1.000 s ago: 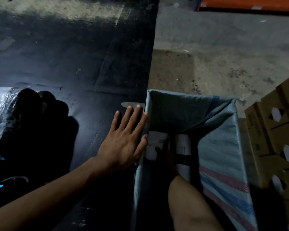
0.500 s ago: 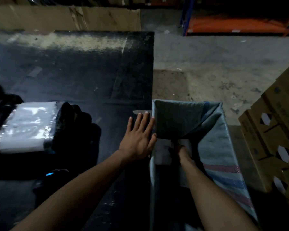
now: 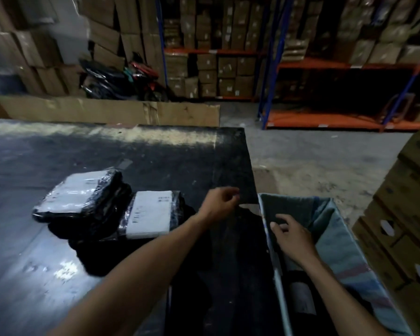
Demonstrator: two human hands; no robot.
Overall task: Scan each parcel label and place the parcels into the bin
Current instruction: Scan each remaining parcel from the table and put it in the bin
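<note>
Two black-wrapped parcels lie on the dark table, each with a white label facing up: one at the left, one beside it. A blue-grey woven sack serves as the bin at the table's right edge. Deep inside it lies a parcel with a pale label. My left hand hovers over the table near the bin's corner, fingers loosely curled, holding nothing. My right hand hangs over the bin's mouth, fingers relaxed and empty.
Stacked cardboard boxes stand close on the bin's right. A flattened cardboard sheet lines the table's far edge. Behind it are a parked motorbike and orange-and-blue racks full of cartons.
My right hand has come up out of the bin, leaving the parcel inside. My left hand has lifted off the table and curled. The view has tilted up, showing both table parcels.
</note>
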